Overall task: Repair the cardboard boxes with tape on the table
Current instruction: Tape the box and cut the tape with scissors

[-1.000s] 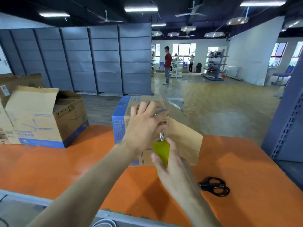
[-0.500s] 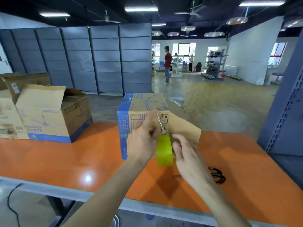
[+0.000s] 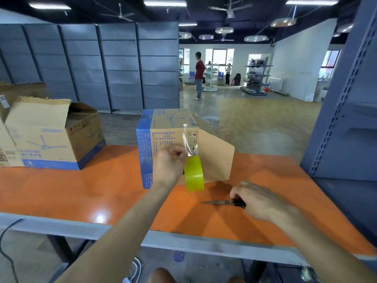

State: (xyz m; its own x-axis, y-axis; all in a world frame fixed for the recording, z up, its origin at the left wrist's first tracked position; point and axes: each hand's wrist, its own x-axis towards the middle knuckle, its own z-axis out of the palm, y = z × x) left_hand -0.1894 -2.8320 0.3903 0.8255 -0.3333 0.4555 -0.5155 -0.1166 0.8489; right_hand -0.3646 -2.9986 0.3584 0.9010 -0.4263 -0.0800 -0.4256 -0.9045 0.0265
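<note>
Far to my left on the orange table (image 3: 81,190) stands an open carton (image 3: 51,139) printed with a ceiling fan, its flaps up and no tape on it that I can see. In the middle stands the middle carton (image 3: 163,131), the one I am mending, with its side flap (image 3: 216,158) swung out to the right. My left hand (image 3: 169,166) is at its front face, fingers curled and pinching the yellow-green tape roll (image 3: 193,176), which I hold up off the table. From the roll a clear strip (image 3: 189,139) runs up and sticks over the carton's top edge. Further right the scissors (image 3: 220,202) lie with their blades on the table, pointing left. My right hand (image 3: 259,201) is on the black handles, fingers curled over them. I cannot tell whether they are through the loops.

I judge the step to be cutting the strip free. That calls for lifting the scissors to the stretch between roll and carton while my left hand keeps it taut, then snipping near the roll.

Counted: two cartons for certain, plus more cardboard at the left edge (image 3: 8,127) that may be a third. There is one tape roll, one pair of scissors and one table.
</note>
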